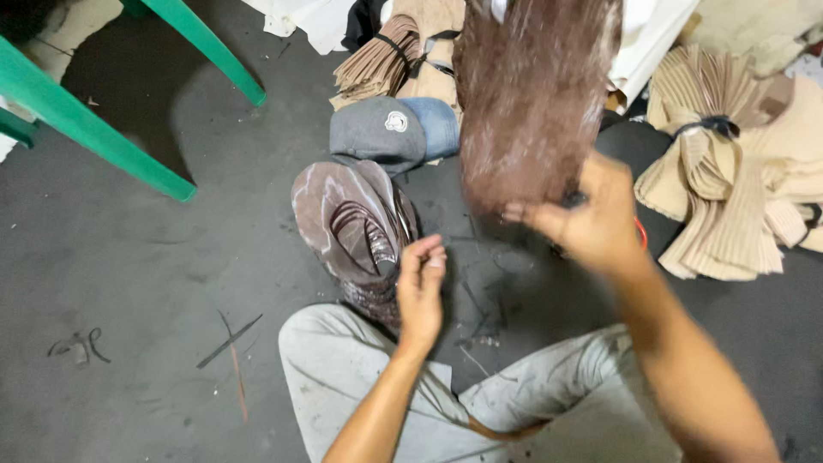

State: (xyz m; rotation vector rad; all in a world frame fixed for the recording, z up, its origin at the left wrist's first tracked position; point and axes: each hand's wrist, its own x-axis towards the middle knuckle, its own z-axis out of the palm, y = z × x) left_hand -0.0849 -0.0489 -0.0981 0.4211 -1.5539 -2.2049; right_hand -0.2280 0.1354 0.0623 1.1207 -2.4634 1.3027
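My right hand point(587, 219) is raised and grips the lower edge of a large brown shiny sheet point(531, 94), which hangs blurred in front of me. My left hand point(423, 287) is lower, over my knee, its fingers curled loosely with nothing visible in them. Just left of it stands a stack of brown curved pieces point(356, 227), nested into one another on the dark floor. My legs in grey trousers point(369, 386) are folded beneath both hands.
A grey cap point(377, 133) and a blue denim cap point(437, 124) lie behind the stack. Bundles of tan cut pieces point(729, 171) tied with black bands pile up at the right and at the top centre point(381, 60). Green plastic furniture legs point(94, 129) stand at the left.
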